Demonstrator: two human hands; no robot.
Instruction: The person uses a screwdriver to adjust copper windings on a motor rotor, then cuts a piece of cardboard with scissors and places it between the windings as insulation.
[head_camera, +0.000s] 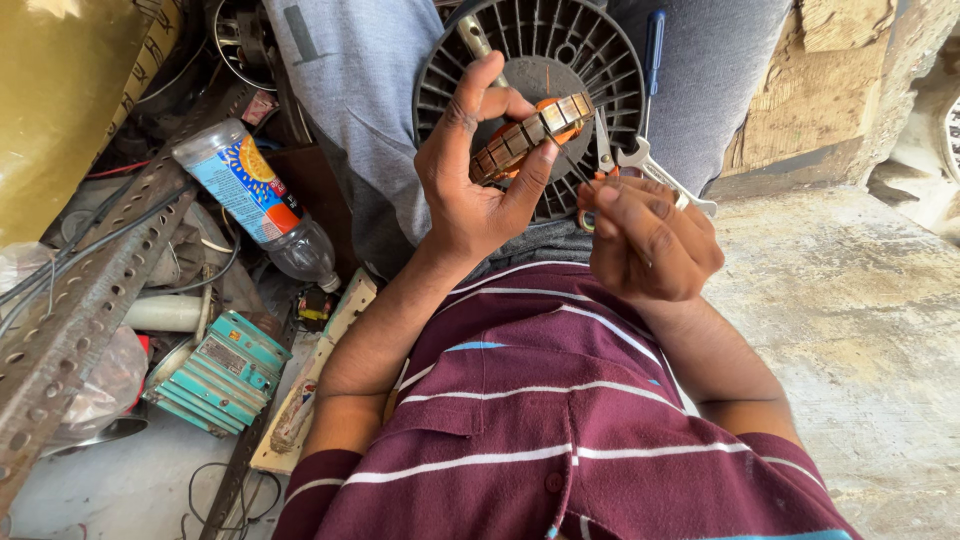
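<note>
Up close, the left hand (478, 170) is curled around a small motor armature (530, 137) with copper windings and a laminated metal core, thumb and fingers clamped on its sides, holding it raised above the person's lap. Just to its right, the right hand (650, 240) is closed in a pinch on small pliers (603, 150) with orange handles, whose tip points up beside the armature's end. Behind both hands, a round black ribbed fan cover (545, 60) rests on the grey trousers, with a blue-handled screwdriver (652, 55) and a metal wrench (655, 172) lying against it. Well to the left of the left hand lie a plastic bottle (255, 200) with a colourful label, a perforated steel angle bar (90, 290) and a teal finned component (225, 372).
</note>
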